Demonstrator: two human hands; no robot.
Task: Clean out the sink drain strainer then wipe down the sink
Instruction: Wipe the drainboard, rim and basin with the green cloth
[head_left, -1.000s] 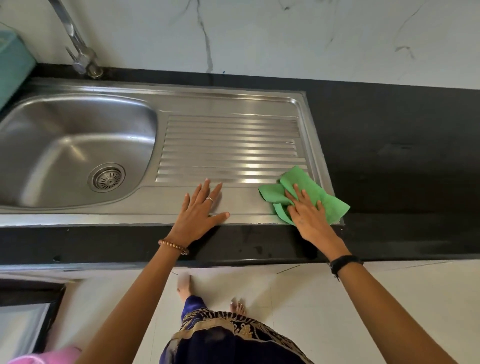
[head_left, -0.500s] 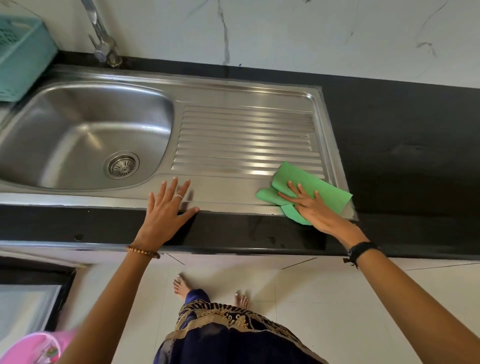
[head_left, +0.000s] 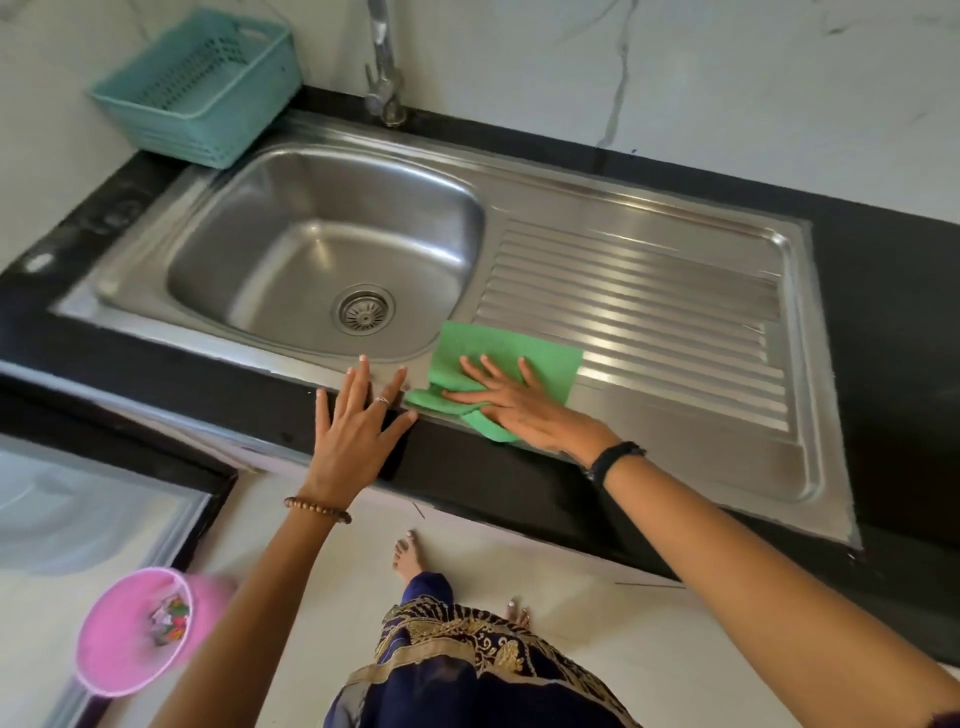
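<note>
strainer (head_left: 362, 310) in basin | cloth (head_left: 506, 353) right, on rim | basket (head_left: 200, 88) behind-left

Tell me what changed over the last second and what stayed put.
The right hand, flat on the green cloth, slid it left along the sink's front rim, from the drainboard's right end to its left end beside the basin. The left hand shifted left too, fingers spread on the counter edge. Nothing was picked up or released. The strainer stayed seated in the drain.
</note>
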